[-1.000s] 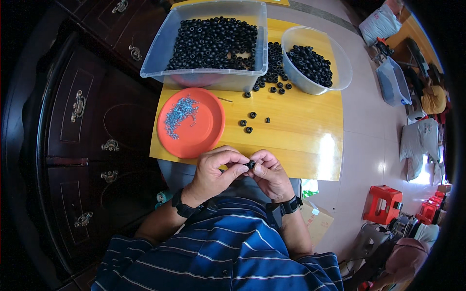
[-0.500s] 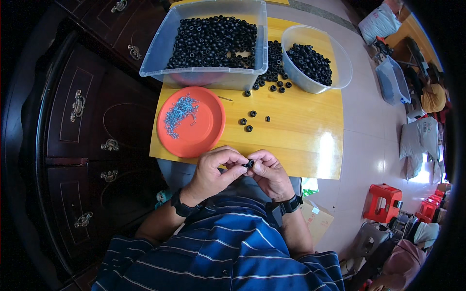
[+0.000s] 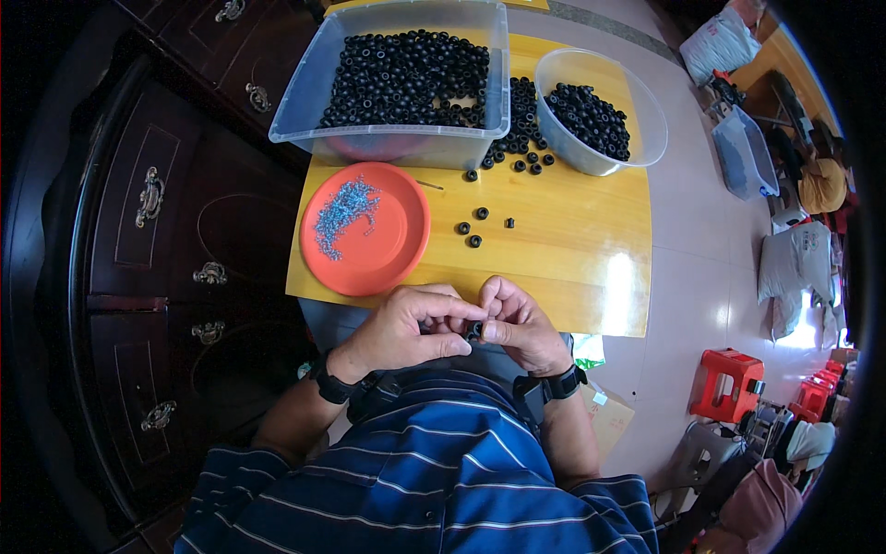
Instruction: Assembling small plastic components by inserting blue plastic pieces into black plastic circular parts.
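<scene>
One yellow table [image 3: 563, 258] is bearing two tubs [image 3: 452, 152], one plate [image 3: 395, 242]. Left hand [image 3: 404, 323] and right hand [image 3: 524, 338], nearly closed, are pinching one black ring [image 3: 474, 330].

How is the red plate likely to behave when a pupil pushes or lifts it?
The red plate would probably slide rather than tip, being wide and low on the shiny yellow table. Its even, undistorted rim suggests fairly stiff material. If tilted, its loose silvery-blue bits would likely shift or spill.

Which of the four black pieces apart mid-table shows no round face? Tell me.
The rightmost piece: it looks smaller and waisted; the other three pieces show round faces.
</scene>
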`<state>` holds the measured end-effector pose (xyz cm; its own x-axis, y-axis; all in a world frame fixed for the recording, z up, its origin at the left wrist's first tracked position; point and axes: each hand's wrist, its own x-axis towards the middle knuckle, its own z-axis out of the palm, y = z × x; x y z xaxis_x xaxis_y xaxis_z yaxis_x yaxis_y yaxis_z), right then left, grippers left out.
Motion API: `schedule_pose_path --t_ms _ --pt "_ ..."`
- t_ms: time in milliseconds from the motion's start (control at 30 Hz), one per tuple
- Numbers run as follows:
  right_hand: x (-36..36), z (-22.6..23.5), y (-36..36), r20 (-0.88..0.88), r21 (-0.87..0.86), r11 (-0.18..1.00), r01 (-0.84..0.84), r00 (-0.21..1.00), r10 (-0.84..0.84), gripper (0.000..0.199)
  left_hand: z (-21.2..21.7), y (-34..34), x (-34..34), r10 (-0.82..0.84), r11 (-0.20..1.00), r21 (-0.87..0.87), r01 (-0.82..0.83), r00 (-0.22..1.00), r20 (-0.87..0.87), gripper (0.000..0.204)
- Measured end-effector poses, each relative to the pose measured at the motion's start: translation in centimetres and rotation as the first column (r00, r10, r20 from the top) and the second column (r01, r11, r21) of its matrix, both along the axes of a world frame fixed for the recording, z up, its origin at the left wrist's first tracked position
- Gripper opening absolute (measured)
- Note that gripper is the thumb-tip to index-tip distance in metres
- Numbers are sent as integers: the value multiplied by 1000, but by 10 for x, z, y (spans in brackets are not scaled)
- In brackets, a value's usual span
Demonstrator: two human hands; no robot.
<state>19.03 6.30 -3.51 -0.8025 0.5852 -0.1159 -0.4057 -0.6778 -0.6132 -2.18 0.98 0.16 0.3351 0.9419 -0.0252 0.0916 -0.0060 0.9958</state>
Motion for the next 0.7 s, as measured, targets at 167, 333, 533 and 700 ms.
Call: schedule_pose_path --t_ms 167,333,533,700 --pt "5 -13 -3 -1 6 1000 -11 1000 11 26 2 -2 3 -19 999 35 18 1000 14 34" --pt "3 -6 -4 9 -13 1000 -27 1000 27 28 0 -4 6 -9 993 117 6 999 31 31" --pt "4 -11 -4 20 9 999 -50 999 50 26 7 -8 9 47 986 163 -39 998 -47 30" --pt "6 -3 -3 188 132 990 -39 982 14 24 6 -8 11 132 970 224 -100 982 -134 29"
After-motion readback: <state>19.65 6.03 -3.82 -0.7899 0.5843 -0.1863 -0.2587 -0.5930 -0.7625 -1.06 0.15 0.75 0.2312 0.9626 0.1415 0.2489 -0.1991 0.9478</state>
